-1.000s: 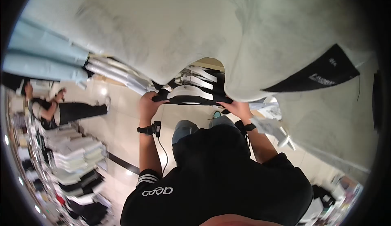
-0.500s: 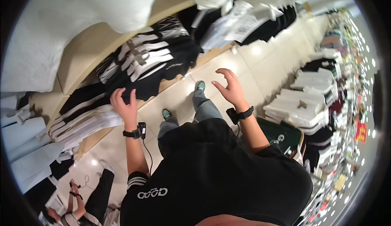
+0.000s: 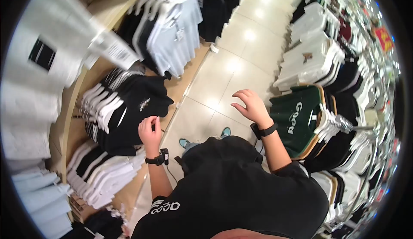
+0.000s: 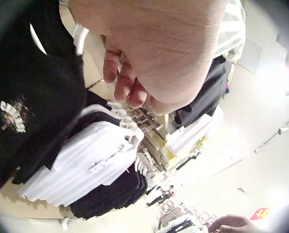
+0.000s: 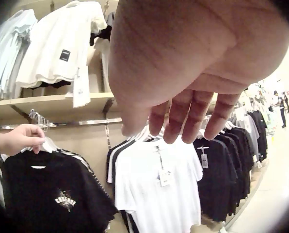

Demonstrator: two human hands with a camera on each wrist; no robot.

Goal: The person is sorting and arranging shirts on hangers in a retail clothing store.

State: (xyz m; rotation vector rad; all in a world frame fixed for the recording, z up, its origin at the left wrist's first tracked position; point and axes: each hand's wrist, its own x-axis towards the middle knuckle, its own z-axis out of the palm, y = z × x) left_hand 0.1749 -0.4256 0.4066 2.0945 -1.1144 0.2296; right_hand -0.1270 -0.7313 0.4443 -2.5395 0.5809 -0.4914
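My left hand (image 3: 150, 134) is beside a black printed shirt (image 3: 150, 94) on a white hanger, its fingers loosely bent around nothing. The left wrist view shows those fingers (image 4: 125, 85) hanging relaxed, with the black shirt (image 4: 33, 111) to the left. In the right wrist view the left hand (image 5: 21, 139) appears close to the hanger of the black shirt (image 5: 47, 194); contact cannot be told. Over the aisle my right hand (image 3: 253, 107) is raised and empty, thumb apart. Its relaxed fingers (image 5: 188, 114) appear in front of a white tagged shirt (image 5: 156, 179).
Pale blue shirts (image 3: 172, 36) hang farther along the left rack. White shirts (image 5: 62, 43) hang above a wooden shelf (image 5: 52, 104). On the right, a dark green shirt (image 3: 297, 116) hangs at the front of another rack. Tiled floor (image 3: 223, 79) runs between the racks.
A second ago both hands gripped a black garment's edge; they have let go and moved apart. Since then the head view has swung, bringing the racks and aisle into sight.
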